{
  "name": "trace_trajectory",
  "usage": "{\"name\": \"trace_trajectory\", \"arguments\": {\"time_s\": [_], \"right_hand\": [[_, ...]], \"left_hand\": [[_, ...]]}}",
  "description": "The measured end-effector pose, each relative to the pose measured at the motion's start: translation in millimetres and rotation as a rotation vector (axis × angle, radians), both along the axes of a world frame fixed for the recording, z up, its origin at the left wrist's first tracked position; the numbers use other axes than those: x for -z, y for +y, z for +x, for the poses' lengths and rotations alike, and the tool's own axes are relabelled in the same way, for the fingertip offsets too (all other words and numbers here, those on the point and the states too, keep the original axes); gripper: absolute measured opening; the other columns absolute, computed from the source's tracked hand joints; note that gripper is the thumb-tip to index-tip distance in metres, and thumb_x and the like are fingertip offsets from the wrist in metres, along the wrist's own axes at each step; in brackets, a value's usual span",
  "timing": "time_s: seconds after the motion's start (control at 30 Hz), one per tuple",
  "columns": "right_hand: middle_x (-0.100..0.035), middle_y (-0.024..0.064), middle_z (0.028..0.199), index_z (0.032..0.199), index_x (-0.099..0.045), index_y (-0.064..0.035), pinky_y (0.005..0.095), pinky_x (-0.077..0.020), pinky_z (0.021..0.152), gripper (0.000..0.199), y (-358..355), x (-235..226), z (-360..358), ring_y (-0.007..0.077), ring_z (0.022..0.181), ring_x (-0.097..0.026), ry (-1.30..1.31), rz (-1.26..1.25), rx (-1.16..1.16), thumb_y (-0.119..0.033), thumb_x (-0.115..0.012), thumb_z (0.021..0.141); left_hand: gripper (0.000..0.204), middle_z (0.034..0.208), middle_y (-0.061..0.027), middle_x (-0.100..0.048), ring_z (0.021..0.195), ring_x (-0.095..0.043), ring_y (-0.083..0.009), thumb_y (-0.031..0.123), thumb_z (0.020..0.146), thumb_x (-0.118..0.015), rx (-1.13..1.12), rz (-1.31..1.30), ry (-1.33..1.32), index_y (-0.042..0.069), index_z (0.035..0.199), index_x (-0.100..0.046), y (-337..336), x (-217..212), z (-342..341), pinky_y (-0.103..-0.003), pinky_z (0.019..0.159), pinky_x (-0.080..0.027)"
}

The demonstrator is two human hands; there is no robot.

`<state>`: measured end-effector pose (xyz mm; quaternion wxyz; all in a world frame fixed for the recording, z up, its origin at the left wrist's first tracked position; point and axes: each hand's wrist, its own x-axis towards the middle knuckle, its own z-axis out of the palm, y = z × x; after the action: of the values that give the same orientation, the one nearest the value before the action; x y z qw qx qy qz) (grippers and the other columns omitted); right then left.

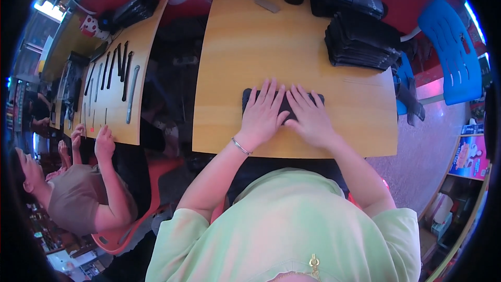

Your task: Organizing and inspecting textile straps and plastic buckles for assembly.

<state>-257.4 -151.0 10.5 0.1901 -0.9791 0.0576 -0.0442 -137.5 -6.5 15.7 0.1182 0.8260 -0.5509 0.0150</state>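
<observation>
A flat, dark piece [285, 106], close to black, lies on the tabletop [245, 52] directly beneath the person's two hands. It is roughly rectangular, wider from side to side than from front to back, with a matt, soft-looking surface and rounded corners; whether it is folded cloth or a thin pouch cannot be told. It shows at the outer side of each hand and in the gap between them.

The left hand [262, 112] is laid palm down over its left part, fingers extended and pointing away from the body, some reaching past the far edge. The right hand [311, 122] is pressed flat over the right part, fingers stretched out and angled toward the left hand. Neither hand is curled round anything; the two thumbs point inward, near each other.

Beyond the right hand and further right sits a stack of black folded pieces [361, 42], and behind it a dark bundle [347, 0] with a shiny, greyish covering. A small grey bar [267, 5] lies far ahead of the left hand.

Well to the right of the hands, off the tabletop, a pink-and-blue printed panel [468, 157] carries a pale figure and large lettering.
</observation>
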Motion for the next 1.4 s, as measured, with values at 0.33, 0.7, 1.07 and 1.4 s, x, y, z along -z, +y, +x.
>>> {"name": "trace_trajectory", "arguments": {"time_s": [0.33, 0.7, 1.07, 1.4], "right_hand": [[-0.024, 0.0185, 0.149, 0.142, -0.026, -0.0012, 0.0504, -0.0073, 0.113, 0.077, -5, -26, -18, 0.031, 0.14, -0.016, 0.065, -0.19, 0.039, -0.052, -0.047, 0.088], [-0.022, 0.0164, 0.15, 0.144, -0.022, 0.0001, 0.0537, -0.0095, 0.111, 0.076, 40, -32, 7, 0.0321, 0.14, -0.017, 0.194, -0.256, 0.035, -0.043, -0.052, 0.088], [-0.023, 0.02, 0.149, 0.142, -0.025, 0.0011, 0.0512, -0.0109, 0.111, 0.071, 12, -20, -13, 0.0332, 0.14, -0.018, 0.173, -0.291, 0.088, -0.036, -0.052, 0.088], [-0.055, 0.0213, 0.116, 0.112, -0.051, 0.0002, 0.0416, -0.0458, 0.086, 0.036, -17, -20, -20, 0.0368, 0.102, -0.055, -0.129, -0.029, 0.542, -0.026, -0.058, 0.088]], "left_hand": [[0.057, 0.146, -0.0149, -0.03, 0.138, -0.024, -0.0318, 0.046, 0.089, -0.049, -0.015, -0.06, -0.039, 0.022, 0.14, -0.039, 18, -2, 23, -0.055, 0.109, -0.017], [0.052, 0.139, -0.0149, -0.041, 0.134, -0.03, -0.0307, 0.043, 0.083, -0.056, -0.04, -0.139, 0.094, 0.01, 0.124, -0.055, 11, 9, 2, -0.053, 0.108, -0.019], [0.055, 0.141, -0.0151, -0.039, 0.135, -0.029, -0.0299, 0.042, 0.084, -0.056, 0.009, -0.272, 0.126, 0.011, 0.129, -0.049, 21, 22, 24, -0.049, 0.109, -0.021], [0.07, 0.149, -0.0183, -0.024, 0.139, -0.019, -0.0347, 0.044, 0.089, -0.051, -0.136, -0.066, 0.115, 0.004, 0.141, -0.029, 43, 7, 20, -0.051, 0.112, -0.013]]}}
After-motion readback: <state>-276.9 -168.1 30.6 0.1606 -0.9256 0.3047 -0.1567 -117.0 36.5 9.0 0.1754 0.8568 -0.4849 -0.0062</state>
